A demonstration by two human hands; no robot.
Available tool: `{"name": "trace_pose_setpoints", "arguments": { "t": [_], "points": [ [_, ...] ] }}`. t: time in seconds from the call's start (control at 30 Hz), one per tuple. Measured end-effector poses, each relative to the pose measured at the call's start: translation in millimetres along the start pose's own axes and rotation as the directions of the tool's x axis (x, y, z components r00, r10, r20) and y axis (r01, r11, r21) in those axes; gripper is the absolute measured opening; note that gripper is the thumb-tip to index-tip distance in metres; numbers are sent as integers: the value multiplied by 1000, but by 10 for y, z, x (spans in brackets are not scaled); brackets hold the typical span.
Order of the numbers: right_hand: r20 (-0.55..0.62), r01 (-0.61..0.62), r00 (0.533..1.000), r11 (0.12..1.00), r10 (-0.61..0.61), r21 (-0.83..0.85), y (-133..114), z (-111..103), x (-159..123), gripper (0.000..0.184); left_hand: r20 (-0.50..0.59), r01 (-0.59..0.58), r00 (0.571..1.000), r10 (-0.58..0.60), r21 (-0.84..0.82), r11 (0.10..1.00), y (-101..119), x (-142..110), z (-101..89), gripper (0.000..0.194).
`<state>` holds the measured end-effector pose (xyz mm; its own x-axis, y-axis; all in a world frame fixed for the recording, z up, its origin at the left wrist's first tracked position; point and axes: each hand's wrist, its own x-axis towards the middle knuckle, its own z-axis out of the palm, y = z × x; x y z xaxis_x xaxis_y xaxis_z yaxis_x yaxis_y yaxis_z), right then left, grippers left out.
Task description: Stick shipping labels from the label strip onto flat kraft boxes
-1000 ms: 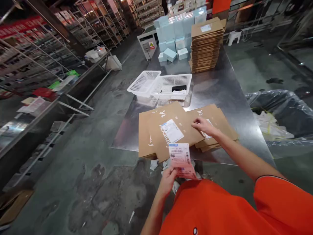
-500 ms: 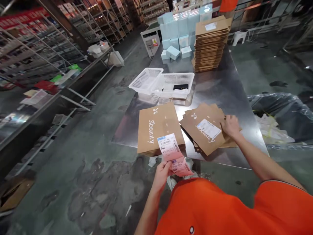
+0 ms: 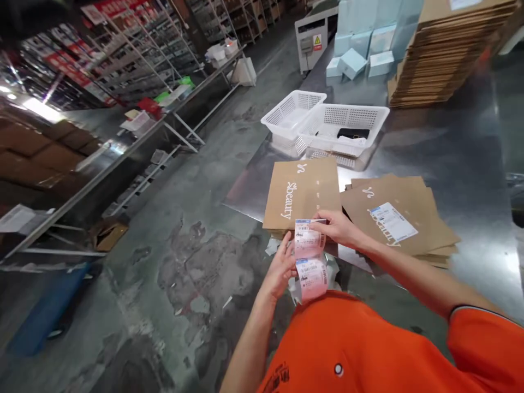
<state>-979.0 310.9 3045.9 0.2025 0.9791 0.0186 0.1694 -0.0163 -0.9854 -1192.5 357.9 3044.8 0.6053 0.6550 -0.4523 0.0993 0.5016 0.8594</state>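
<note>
My right hand (image 3: 334, 226) pinches the upper edge of a strip of printed shipping labels (image 3: 310, 245). Along the strip's left side is my left hand (image 3: 281, 268), with its fingers curled behind the paper. The strip hangs down towards my orange shirt. Just beyond my hands, a stack of flat brown cartons (image 3: 309, 188) printed "Sbeauty" lies at the table's near edge. Right of it is a fanned pile of similar flat cartons (image 3: 403, 204); a white label (image 3: 393, 222) is stuck on the top one.
Two white plastic baskets (image 3: 346, 113) stand on the metal table (image 3: 446, 147) beyond the cartons; one contains a dark object. Farther back are light-blue boxes (image 3: 362, 43) and a tall stack of flat cardboard (image 3: 446, 60). A long bench (image 3: 143, 136) runs along the left.
My right hand has left the labelled carton pile and moved left to the label strip. The strip now hangs straighter between both hands. The camera view has shifted left.
</note>
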Motion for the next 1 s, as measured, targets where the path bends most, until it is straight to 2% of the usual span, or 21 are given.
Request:
{"name": "trace_pose_setpoints", "arguments": {
  "t": [0.03,0.1,0.17,0.23,0.33,0.43,0.5,0.57,0.67,0.77,0.8,0.87,0.93,1.0],
  "points": [
    [12,-6,1000,1000,6,10,5,72,-5,35,-25,-73,997,73,-1,997,68,25,0,83],
    [49,8,999,1000,-8,-14,-4,196,-16,33,-74,-176,981,181,70,982,185,113,27,63],
    [47,61,997,993,-57,-101,-16,279,-24,30,-131,-191,968,213,164,968,257,212,69,40],
    [17,142,990,962,-142,-231,-11,319,-29,26,-144,-169,968,204,224,960,270,286,90,30],
    [33,262,962,890,-269,-372,37,314,2,23,-161,-148,966,200,285,947,184,347,30,32],
    [37,309,945,851,-325,-425,104,238,210,25,-202,-123,961,188,295,947,17,414,-119,43],
    [-29,269,945,825,-325,-497,157,140,489,24,-204,-78,969,139,283,956,-105,466,-227,49],
    [-115,164,949,767,-295,-620,220,14,824,23,-178,5,983,45,271,962,-223,488,-329,52],
    [-135,23,963,573,-232,-819,315,-170,1221,28,-137,115,987,-80,271,956,-415,393,-488,52],
    [-108,-25,976,396,-190,-918,360,-255,1361,53,-154,172,979,-136,250,953,-607,151,-681,47],
    [-109,-29,974,371,-197,-928,361,-247,1372,59,-169,165,977,-129,217,962,-646,67,-747,46],
    [-61,24,973,361,-223,-932,359,-172,1388,56,-229,102,971,-70,129,986,-643,-47,-858,47],
    [41,123,973,358,-228,-925,373,-24,1401,49,-319,12,948,9,63,998,-517,-40,-921,50],
    [87,148,979,349,-185,-925,414,167,1368,54,-387,-78,916,107,89,993,-302,89,-931,50]
  ]
}}
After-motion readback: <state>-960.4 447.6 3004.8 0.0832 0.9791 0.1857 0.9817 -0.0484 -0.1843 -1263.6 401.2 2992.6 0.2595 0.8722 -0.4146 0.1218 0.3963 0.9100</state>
